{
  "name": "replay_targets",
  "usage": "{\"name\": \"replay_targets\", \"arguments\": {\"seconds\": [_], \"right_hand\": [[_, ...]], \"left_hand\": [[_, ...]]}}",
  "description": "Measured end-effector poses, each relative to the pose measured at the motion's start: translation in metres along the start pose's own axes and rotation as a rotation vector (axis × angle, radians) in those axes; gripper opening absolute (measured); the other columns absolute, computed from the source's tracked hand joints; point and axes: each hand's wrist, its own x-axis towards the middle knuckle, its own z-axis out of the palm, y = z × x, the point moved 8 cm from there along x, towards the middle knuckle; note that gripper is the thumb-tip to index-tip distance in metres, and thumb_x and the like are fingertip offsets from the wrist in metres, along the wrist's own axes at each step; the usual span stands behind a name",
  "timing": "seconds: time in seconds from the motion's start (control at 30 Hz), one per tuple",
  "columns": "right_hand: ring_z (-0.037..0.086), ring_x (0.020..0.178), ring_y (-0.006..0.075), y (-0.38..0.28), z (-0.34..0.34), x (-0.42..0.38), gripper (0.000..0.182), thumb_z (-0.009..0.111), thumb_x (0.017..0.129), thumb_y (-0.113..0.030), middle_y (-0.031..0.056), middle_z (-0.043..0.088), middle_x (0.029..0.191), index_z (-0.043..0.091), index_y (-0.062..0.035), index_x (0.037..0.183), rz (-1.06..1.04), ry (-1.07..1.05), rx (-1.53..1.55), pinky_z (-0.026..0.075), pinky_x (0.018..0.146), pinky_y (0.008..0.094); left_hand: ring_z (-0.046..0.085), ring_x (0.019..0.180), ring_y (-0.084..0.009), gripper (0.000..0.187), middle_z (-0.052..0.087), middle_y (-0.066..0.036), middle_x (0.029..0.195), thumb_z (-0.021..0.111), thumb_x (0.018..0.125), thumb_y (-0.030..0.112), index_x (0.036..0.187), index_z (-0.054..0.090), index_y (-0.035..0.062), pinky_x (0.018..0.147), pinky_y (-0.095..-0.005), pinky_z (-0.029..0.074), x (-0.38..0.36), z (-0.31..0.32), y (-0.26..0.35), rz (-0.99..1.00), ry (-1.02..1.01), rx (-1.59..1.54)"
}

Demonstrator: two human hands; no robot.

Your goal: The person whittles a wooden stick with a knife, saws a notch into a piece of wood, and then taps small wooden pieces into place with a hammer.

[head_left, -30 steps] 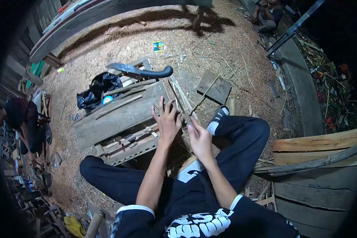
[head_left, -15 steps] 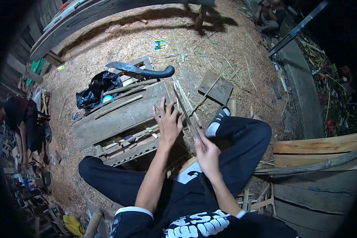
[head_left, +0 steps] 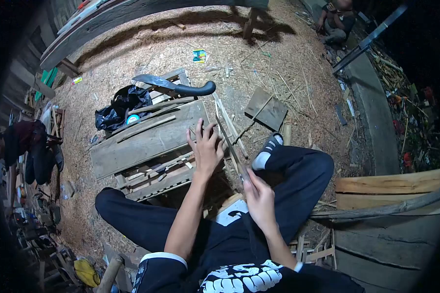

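Observation:
My right hand [head_left: 261, 201] is closed around the lower end of a long thin strip [head_left: 232, 149], which looks like wood and slants up and away to the left. Beside the strip, my left hand [head_left: 208, 149] has its fingers stretched and spread, the thumb side close to the strip's edge. Beneath and beyond it lies a wide grey board [head_left: 146, 146] on a slatted wooden crate [head_left: 164, 184]. A machete [head_left: 173, 87] with a dark curved handle rests at the far end of the crate, its blade pointing left.
A black plastic bag [head_left: 122, 107] sits left of the machete. Right of the crate are a square board [head_left: 266, 108] and loose sticks. A long bench [head_left: 146, 14] stands at the back. Two other people crouch or sit, at far left and top right. Planks [head_left: 391, 185] lie at right.
My right hand has shifted slightly down and to the right, drawing the strip with it. My left hand stays nearly in place, fingers still spread.

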Motion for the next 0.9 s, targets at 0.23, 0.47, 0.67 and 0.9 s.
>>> {"name": "replay_targets", "arguments": {"seconds": [0.23,0.47,0.67,0.9], "right_hand": [[0.069,0.117,0.0247,-0.001,0.016,0.025,0.044,0.053,0.108,-0.017,0.0295,0.068,0.127,0.053,0.0103,0.143,0.021,-0.089,-0.011,0.052,0.098,0.0367],[0.069,0.118,0.0249,0.003,0.029,0.050,0.038,0.059,0.103,-0.011,0.0229,0.071,0.128,0.061,0.0082,0.136,0.079,-0.037,0.022,0.051,0.102,0.0344],[0.070,0.108,0.0181,0.007,0.008,0.009,0.043,0.057,0.106,-0.018,0.0270,0.071,0.121,0.056,0.0073,0.141,0.010,0.035,0.010,0.054,0.090,0.0338],[0.071,0.111,0.0211,0.003,-0.004,-0.013,0.043,0.057,0.105,-0.017,0.0277,0.070,0.125,0.056,0.0066,0.141,-0.012,0.032,0.017,0.053,0.092,0.0342]], "left_hand": [[0.031,0.151,-0.0350,0.016,0.058,-0.006,0.139,0.076,0.084,0.019,0.087,0.066,0.0065,0.121,-0.0660,0.009,0.001,-0.001,0.000,0.023,0.009,0.013],[0.034,0.150,-0.0354,0.015,0.060,-0.006,0.136,0.077,0.081,0.016,0.087,0.066,0.0068,0.120,-0.0658,0.011,0.001,-0.004,0.002,0.037,0.027,-0.006],[0.032,0.150,-0.0363,0.020,0.059,-0.006,0.137,0.077,0.079,0.015,0.097,0.070,0.0097,0.120,-0.0686,0.011,-0.001,0.003,0.001,0.019,-0.018,-0.005],[0.033,0.150,-0.0354,0.018,0.059,-0.006,0.136,0.077,0.079,0.014,0.095,0.070,0.0093,0.119,-0.0683,0.012,0.004,0.005,-0.002,-0.001,0.012,0.003]]}}
